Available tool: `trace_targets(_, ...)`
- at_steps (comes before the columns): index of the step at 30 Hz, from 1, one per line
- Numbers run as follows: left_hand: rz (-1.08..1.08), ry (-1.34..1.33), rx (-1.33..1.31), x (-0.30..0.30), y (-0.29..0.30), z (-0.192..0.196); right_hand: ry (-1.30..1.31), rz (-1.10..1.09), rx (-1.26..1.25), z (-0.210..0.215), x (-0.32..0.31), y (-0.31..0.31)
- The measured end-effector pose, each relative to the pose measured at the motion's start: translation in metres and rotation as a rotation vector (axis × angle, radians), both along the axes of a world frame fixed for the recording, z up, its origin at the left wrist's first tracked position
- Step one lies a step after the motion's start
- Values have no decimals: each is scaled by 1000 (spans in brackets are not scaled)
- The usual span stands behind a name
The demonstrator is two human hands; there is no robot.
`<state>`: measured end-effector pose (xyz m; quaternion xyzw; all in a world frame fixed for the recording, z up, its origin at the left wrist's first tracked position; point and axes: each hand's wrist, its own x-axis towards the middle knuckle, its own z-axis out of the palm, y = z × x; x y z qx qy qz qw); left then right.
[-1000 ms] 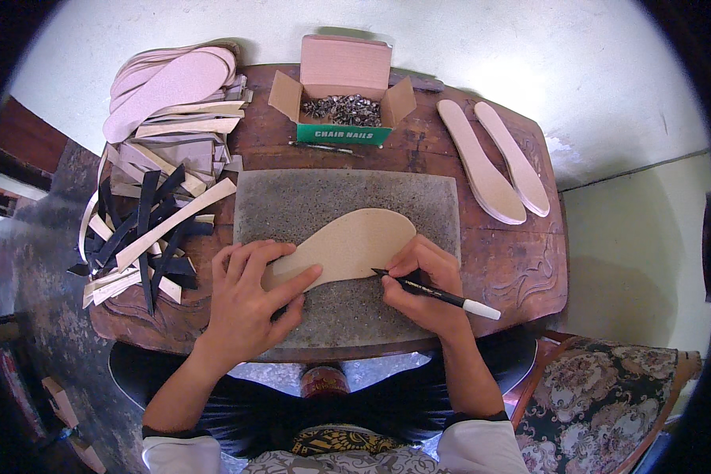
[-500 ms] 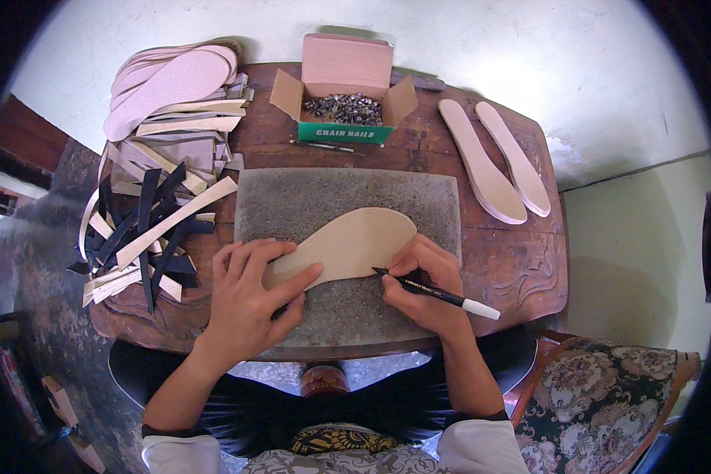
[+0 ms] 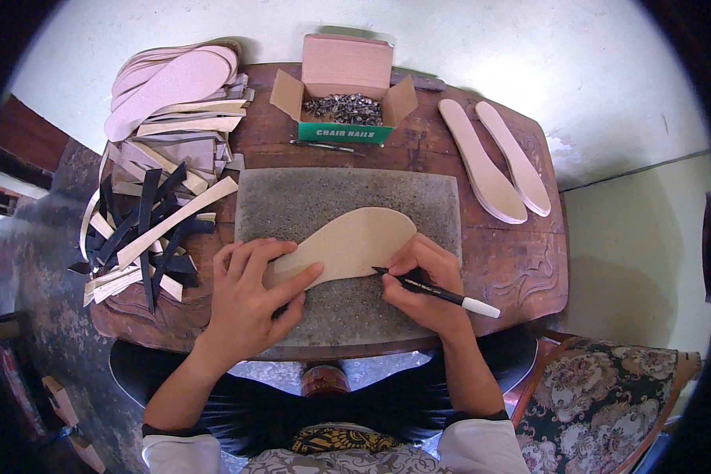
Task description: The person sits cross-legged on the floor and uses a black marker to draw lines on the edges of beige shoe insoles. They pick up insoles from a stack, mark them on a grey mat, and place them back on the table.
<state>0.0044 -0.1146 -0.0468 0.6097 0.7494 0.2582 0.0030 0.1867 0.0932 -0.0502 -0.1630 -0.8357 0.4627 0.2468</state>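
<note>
A beige shoe insole (image 3: pixel 354 243) lies on a dark grey stone-like slab (image 3: pixel 292 193), its wide end toward the right. Over its narrow left end is my left hand (image 3: pixel 249 284), thumb and fingers gripping it and holding it down; that end is partly hidden. My right hand (image 3: pixel 428 286) pinches a black marker pen (image 3: pixel 430 291) with a white rear end. The pen's dark tip touches or nearly touches the insole's near edge, right of its middle.
Behind the slab stands an open green box of nails (image 3: pixel 344 110), a thin pen-like rod (image 3: pixel 324 147) before it. Two insole stacks (image 3: pixel 482 162) lie at right. At left are stacked pinkish insoles (image 3: pixel 174 87) and black and cream strips (image 3: pixel 146 229). A floral chair (image 3: pixel 592 411) stands lower right.
The marker pen has rolled slightly in my right fingers, turning its printed side. My left hand and the insole stay in place.
</note>
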Motion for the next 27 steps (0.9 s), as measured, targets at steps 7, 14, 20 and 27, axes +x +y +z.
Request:
trace_targets(7,-6,7,3,0,0,0,11,-5,9,1,-1,0)
trace_targets(14,-3,15,1,0,0,0,-17,-5,-13,1,0,0)
trace_targets(20,-35,-34,-20,-4,0,8,90,-42,-239,1,12,5)
trace_targets(27,-58,23,-100,-31,-1,20,215,-117,-392,14,12,1)
